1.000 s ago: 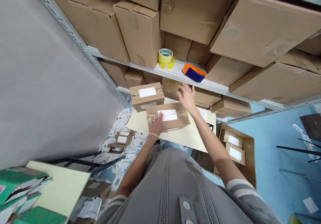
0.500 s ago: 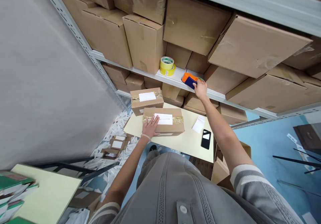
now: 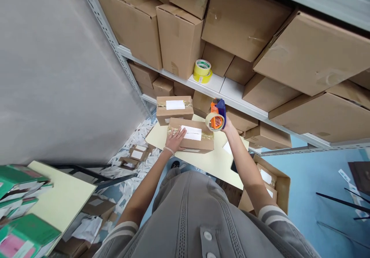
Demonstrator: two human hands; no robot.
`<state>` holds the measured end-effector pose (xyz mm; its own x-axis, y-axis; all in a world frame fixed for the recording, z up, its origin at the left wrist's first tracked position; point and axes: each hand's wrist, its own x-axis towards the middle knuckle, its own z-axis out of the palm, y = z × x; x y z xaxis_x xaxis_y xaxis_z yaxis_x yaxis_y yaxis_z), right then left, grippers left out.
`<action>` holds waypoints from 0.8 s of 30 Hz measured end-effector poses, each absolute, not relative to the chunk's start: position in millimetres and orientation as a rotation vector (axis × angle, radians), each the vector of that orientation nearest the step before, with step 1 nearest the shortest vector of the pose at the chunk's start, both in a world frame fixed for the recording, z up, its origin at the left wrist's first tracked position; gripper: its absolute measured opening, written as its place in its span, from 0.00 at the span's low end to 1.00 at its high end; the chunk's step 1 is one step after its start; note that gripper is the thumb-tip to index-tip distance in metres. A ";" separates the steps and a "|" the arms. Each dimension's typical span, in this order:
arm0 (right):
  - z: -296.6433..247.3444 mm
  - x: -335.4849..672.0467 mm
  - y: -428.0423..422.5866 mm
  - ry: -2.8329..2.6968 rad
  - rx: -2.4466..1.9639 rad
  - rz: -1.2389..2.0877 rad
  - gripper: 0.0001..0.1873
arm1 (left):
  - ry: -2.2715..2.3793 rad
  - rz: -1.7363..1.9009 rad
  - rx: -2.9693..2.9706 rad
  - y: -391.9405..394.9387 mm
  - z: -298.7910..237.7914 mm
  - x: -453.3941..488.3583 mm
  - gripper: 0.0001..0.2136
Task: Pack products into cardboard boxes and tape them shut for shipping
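Observation:
My left hand (image 3: 175,139) lies flat, fingers spread, on the left end of a taped cardboard box (image 3: 199,144) and touches the edge of its white label (image 3: 191,132). In my right hand (image 3: 225,124) is an orange and blue tape dispenser (image 3: 221,109) with a roll of tape (image 3: 210,123) on it. It is held above the right side of the cream table (image 3: 214,165), beside the box and apart from it. A second taped and labelled box (image 3: 175,111) stands just behind the first. My right forearm hides most of a black phone.
Stacked cartons (image 3: 231,22) fill the shelves ahead. Yellow tape rolls (image 3: 202,71) sit on the shelf edge (image 3: 222,90). An open carton (image 3: 281,188) stands at the right. Paper scraps (image 3: 138,177) cover the floor at left, near another table (image 3: 66,196) with green boxes (image 3: 29,233).
My right hand has lifted the tape dispenser off the shelf and brought it left and down, turning it so the roll shows. My left hand stays on the box. The view has shifted.

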<state>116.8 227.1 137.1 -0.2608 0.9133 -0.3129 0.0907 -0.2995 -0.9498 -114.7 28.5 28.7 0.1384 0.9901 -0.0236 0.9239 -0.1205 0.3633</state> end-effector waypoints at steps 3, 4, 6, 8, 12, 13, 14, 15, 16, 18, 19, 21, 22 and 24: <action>127.8 120.9 214.3 -1.264 -1.460 1.618 0.23 | 1.859 0.323 2.123 28.7 29.8 -114.7 0.46; 125.1 121.4 211.1 -1.258 -1.488 1.587 0.22 | 1.859 0.322 2.120 28.9 30.2 -114.8 0.46; 118.6 120.6 204.8 -1.254 -1.535 1.517 0.21 | 1.862 0.319 2.112 29.4 31.1 -115.0 0.46; 109.6 117.8 198.0 -1.270 -1.568 1.459 0.20 | 1.863 0.323 2.109 29.9 31.8 -114.9 0.46; 88.6 112.9 183.7 -1.338 -1.619 1.359 0.20 | 1.852 0.336 2.103 28.8 32.1 -113.3 0.46; 84.3 112.8 180.5 -1.358 -1.629 1.331 0.21 | 1.849 0.335 2.103 28.1 32.0 -113.1 0.46; 80.8 113.3 177.7 -1.379 -1.638 1.303 0.22 | 1.847 0.333 2.101 27.2 32.0 -112.9 0.47; 78.4 114.0 175.1 -1.401 -1.644 1.276 0.23 | 1.844 0.334 2.099 26.4 32.1 -113.0 0.47; 76.9 114.9 172.8 -1.423 -1.648 1.250 0.24 | 1.837 0.341 2.092 25.8 32.4 -113.1 0.47; 76.5 116.3 168.8 -1.468 -1.648 1.204 0.26 | 1.812 0.382 2.040 26.0 34.4 -113.0 0.47; 77.2 116.7 167.2 -1.491 -1.646 1.185 0.26 | 1.789 0.422 1.985 27.3 36.1 -112.2 0.46; 79.2 116.4 164.2 -1.532 -1.641 1.147 0.26 | 1.710 0.579 1.780 32.6 40.9 -107.8 0.39; 80.1 116.0 162.9 -1.550 -1.639 1.129 0.26 | 1.648 0.720 1.601 36.6 43.7 -104.0 0.34; 81.4 115.3 160.3 -1.578 -1.638 1.094 0.26 | 1.490 1.016 1.165 46.2 49.5 -93.5 0.24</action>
